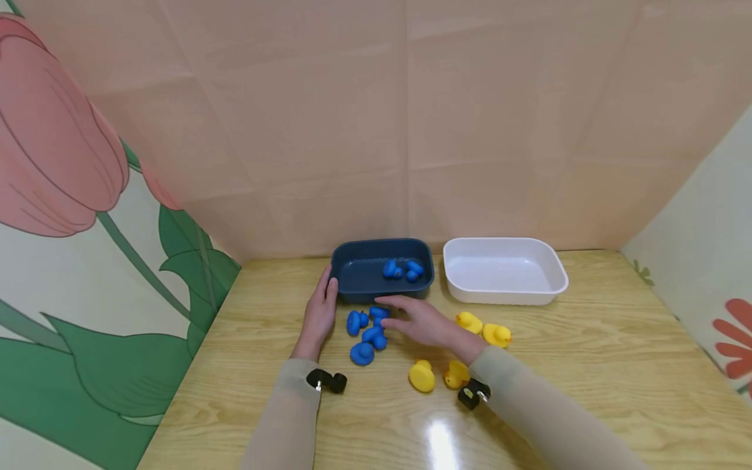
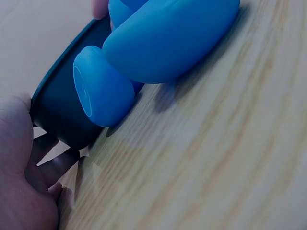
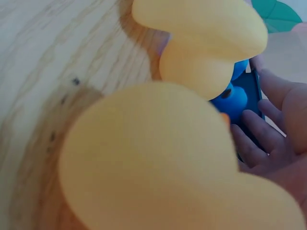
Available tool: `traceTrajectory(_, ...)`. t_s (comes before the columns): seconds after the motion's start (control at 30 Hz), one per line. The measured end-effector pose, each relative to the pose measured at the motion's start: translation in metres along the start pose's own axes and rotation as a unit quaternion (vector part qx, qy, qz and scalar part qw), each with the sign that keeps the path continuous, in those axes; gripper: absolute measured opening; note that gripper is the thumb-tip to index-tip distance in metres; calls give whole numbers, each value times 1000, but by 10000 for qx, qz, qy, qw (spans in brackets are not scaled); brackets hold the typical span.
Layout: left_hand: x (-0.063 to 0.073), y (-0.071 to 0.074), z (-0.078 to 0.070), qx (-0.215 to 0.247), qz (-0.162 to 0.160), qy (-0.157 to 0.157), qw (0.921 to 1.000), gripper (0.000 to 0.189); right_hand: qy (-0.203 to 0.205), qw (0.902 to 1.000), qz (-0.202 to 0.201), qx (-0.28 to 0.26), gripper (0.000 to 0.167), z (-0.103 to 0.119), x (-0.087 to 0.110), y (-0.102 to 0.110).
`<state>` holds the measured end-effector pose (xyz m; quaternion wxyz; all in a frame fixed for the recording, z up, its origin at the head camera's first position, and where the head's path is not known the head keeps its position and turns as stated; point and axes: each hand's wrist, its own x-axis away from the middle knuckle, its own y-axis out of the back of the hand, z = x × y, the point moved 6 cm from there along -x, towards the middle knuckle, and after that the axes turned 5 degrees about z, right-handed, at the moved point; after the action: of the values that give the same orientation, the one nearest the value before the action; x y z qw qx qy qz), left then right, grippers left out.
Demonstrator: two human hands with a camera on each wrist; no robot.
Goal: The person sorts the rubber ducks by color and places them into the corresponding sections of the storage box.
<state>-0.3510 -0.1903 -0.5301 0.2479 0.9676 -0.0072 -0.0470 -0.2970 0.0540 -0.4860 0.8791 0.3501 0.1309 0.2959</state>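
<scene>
My left hand (image 1: 319, 314) lies against the left end of a dark blue bin (image 1: 352, 295), its thumb by the front corner and its fingers along the outer wall. Two blue rubber ducks (image 1: 391, 269) are inside that bin. Several more blue ducks (image 1: 361, 354) lie on the table in front of it; two loom close in the left wrist view, one a large blue duck (image 2: 168, 43). Over the rightmost of these reaches my right hand (image 1: 424, 321), with thumb and fingers spread apart. Whether it touches a duck I cannot tell.
A white bin (image 1: 505, 297) stands to the right of the dark one. Several yellow rubber ducks (image 1: 422, 376) lie around and under my right forearm. Behind the bins hangs a pinkish cloth (image 1: 405, 130), at the back edge of the wooden table (image 1: 599, 365).
</scene>
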Motion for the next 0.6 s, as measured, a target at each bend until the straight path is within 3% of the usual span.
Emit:
traceTrajectory(0.37, 0, 0, -1, 17, -45, -45, 10000, 67, 197, 9993, 295, -149, 46, -3, -4, -8)
traceTrajectory(0.6, 1, 0, -3, 28, -24, -120, 9999, 75, 270, 9993, 252, -104, 43, -5, -5, -10)
